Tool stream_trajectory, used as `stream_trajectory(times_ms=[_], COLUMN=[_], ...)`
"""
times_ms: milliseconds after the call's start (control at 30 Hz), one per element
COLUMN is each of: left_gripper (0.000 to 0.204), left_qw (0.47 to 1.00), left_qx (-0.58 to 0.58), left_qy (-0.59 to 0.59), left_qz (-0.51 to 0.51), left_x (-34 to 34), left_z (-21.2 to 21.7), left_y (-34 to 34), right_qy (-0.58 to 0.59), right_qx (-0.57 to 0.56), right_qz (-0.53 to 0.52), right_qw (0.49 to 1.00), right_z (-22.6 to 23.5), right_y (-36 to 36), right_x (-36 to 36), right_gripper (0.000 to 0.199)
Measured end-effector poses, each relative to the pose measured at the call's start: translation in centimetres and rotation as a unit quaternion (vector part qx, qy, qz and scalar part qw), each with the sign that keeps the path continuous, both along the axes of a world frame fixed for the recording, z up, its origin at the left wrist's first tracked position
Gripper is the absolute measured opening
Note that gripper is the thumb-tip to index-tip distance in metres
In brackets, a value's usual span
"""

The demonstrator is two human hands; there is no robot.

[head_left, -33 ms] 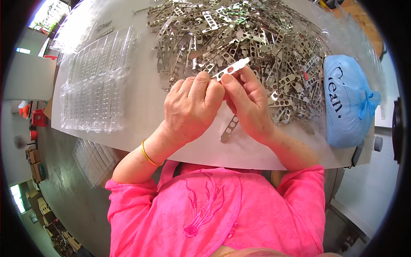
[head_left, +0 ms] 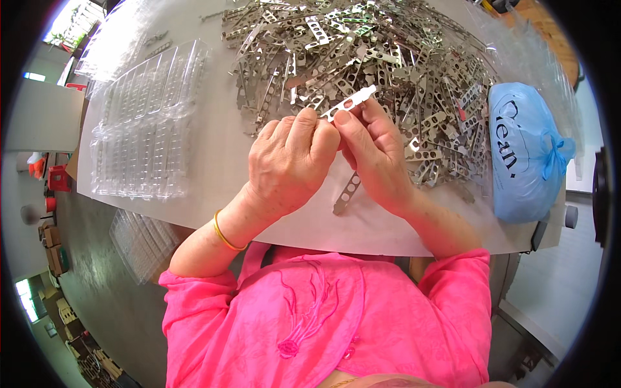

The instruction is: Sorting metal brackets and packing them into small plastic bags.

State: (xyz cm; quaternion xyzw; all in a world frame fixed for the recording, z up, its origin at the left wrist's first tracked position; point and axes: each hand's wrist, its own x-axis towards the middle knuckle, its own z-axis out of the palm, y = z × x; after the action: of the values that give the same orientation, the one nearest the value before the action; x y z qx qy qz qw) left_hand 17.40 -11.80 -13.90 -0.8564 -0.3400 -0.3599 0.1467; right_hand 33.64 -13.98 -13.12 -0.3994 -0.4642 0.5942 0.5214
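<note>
Your right hand (head_left: 374, 150): clamped on 1 holed metal strip (head_left: 358, 99), 12 o'clock, between both hands. Your left hand (head_left: 288, 161): curled; cannot tell its grip. Risk: a slack pinch could lose the strip in the metal pile (head_left: 388, 55), 1 o'clock.

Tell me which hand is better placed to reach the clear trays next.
Probably the left hand: it is nearer the clear trays, while the right hand pinches the metal strip. The left's grip is hidden.

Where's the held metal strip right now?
The metal strip is above and right of centre in the head view, pinched in the right hand, its lower-left end beside the left hand, with the metal pile beyond.
</note>
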Motion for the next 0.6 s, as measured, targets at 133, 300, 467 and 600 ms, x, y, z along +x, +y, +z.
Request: stream_trajectory(times_ms=[133, 300, 467, 600], left_gripper=[0.017, 0.018, 0.006, 0.016], left_qw=[1.000, 1.000, 0.870, 0.620], left_qx=[0.016, -0.017, -0.383, -0.666], left_qy=[0.019, 0.013, -0.307, -0.400], left_qz=[0.004, -0.004, -0.031, -0.111], left_x=[0.1, 0.1, 0.6, -1.7], left_z=[-0.3, -0.5, 1.8, 2.0], left_y=[0.0, -0.4, -1.5, -0.1], right_qy=[0.008, -0.021, -0.008, -0.013], right_qx=[-0.010, -0.010, -0.044, -0.038], right_qz=[-0.018, -0.044, -0.033, 0.007], right_qw=[1.000, 0.999, 0.998, 0.999], right_z=[-1.2, -1.5, -0.5, -0.6], right_y=[0.6, 0.8, 1.3, 1.6], right_x=[-0.1, -0.2, 0.6, 1.3], right_gripper=[0.014, 0.012, 0.011, 0.010])
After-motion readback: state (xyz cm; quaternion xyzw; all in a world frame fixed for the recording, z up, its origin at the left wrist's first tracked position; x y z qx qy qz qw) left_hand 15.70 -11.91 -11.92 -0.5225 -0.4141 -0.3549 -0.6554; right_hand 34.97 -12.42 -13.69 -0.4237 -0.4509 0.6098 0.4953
